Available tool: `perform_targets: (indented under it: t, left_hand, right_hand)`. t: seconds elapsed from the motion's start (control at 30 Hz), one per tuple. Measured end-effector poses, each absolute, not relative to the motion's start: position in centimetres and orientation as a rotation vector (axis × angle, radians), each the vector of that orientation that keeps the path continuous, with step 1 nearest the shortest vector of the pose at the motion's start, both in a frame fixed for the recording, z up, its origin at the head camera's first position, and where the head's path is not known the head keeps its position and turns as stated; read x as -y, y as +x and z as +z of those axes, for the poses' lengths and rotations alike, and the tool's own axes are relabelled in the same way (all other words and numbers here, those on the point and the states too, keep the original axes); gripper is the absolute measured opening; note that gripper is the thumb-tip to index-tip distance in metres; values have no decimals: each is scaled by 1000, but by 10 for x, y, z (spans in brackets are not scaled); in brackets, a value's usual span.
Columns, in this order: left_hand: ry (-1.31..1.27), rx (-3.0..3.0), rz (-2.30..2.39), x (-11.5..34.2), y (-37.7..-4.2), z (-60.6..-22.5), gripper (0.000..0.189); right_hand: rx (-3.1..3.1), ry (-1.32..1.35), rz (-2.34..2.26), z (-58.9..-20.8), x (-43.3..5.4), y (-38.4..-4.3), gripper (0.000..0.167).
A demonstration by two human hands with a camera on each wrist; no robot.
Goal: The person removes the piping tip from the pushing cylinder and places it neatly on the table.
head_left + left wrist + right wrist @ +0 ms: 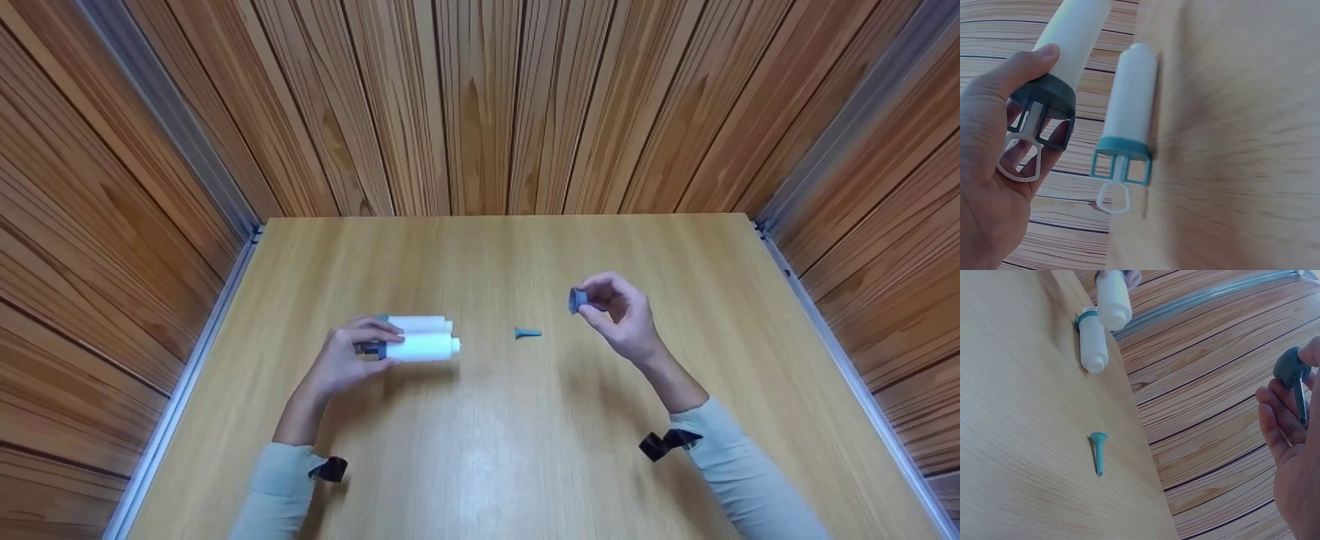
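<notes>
My left hand (346,358) grips an icing syringe (421,348) with a white barrel, dark grey-blue collar and white ring plunger. It is held above the table, its narrow mouth pointing right. Beside it on the table lies a second white icing syringe (1130,93), with a teal collar. Over at the right, my right hand (624,319) is raised and pinches a dark grey-blue nozzle (1289,367) between thumb and fingers. That nozzle has a wide round base and a thin tube. A slim teal nozzle (527,333) lies on the table between my hands, touched by neither.
The light wooden table (480,465) ends at a wood-plank wall (480,112) at the back. Metal rails (180,390) run along its left and right sides. A black wrist camera (330,469) sits on each sleeve.
</notes>
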State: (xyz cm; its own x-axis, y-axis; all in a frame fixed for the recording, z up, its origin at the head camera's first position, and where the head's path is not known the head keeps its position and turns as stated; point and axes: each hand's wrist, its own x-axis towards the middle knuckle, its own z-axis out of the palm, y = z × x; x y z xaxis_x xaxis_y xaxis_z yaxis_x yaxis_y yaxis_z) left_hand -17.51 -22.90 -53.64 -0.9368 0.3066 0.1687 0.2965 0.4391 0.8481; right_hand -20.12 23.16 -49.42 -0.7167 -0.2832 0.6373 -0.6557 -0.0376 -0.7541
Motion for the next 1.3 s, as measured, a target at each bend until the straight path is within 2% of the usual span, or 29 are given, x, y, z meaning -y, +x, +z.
perform_targets:
  t: [0.3,1.3]
  left_hand:
    - [638,-2805,1404,227,-172,-554,33]
    - [601,-2725,1316,227,-180,-570,31]
  right_hand:
    - [1946,985,1847,-493,-233,-203,28]
    - [1922,988,1860,-496,-232,-202,29]
